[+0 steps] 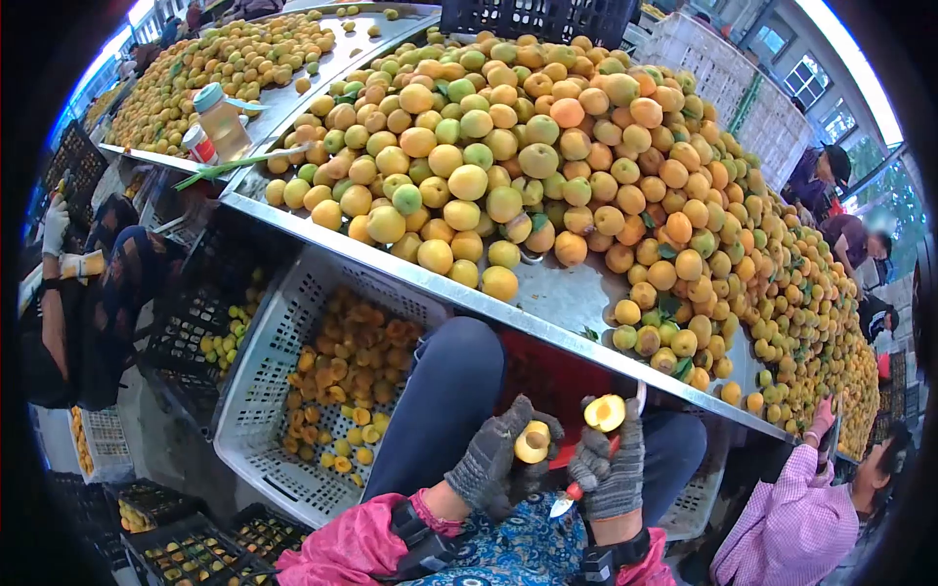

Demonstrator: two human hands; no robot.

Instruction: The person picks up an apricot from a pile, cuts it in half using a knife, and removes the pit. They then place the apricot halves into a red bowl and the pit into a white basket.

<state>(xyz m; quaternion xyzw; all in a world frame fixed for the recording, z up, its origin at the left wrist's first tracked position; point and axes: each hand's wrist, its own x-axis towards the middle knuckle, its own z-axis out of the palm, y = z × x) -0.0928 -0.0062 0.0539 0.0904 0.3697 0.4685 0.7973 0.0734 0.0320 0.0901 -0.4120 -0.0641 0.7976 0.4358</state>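
Both my hands wear grey knit gloves and are raised above my lap. My left hand [500,457] is closed around a cut apricot half [532,442], its cut face up with a brownish centre. Close beside it, my right hand [618,474] pinches another apricot half [604,413] at the fingertips, showing a pale yellow cut face. A small knife [575,491] with a red handle is also gripped in my right hand, its short blade pointing down toward my blue patterned apron [518,542].
A metal-edged table [547,293] bears a large heap of apricots [547,146]. Left of my knee, a white crate [256,391] holds apricot halves [342,376]. A red container [557,371] sits under the table edge. Several people work nearby, one in a pink checked shirt [791,523].
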